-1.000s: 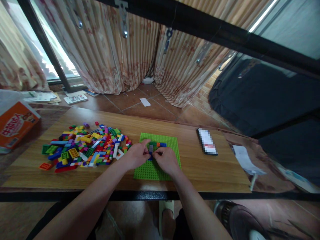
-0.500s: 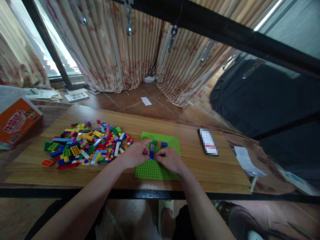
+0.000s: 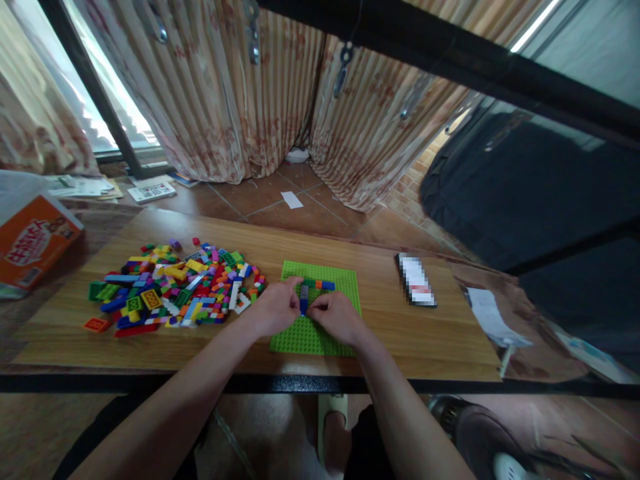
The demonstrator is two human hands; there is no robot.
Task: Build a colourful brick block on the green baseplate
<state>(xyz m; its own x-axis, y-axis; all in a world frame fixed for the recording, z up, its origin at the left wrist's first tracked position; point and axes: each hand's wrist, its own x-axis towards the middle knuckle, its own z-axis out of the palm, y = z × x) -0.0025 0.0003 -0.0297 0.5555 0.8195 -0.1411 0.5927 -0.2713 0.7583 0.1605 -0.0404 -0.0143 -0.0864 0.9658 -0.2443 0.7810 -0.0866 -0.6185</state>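
Observation:
A bright green studded baseplate [image 3: 313,341] lies before me, carrying a row of small bricks [image 3: 319,285] in green, orange and blue. A dull grey-blue brick [image 3: 305,292] runs from that row toward me, and a blue brick [image 3: 303,306] sits at its near end. My left hand [image 3: 277,308] is on the left side of these bricks, index finger stretched along the row's end, the other fingers curled in; what they hold is hidden. From the right, my right hand [image 3: 336,316] pinches at the blue brick with thumb and fingertips, low over the plate.
Left on the wooden table [image 3: 400,347] spreads a heap of loose coloured bricks [image 3: 175,287]. A phone [image 3: 417,280] lies to the right. An orange-labelled bag [image 3: 37,237] stands beyond the left edge, and a dark bar [image 3: 450,50] crosses overhead.
The view has shifted slightly. My right fingertips are a little closer to the blue brick; both hands otherwise keep their places over the plate.

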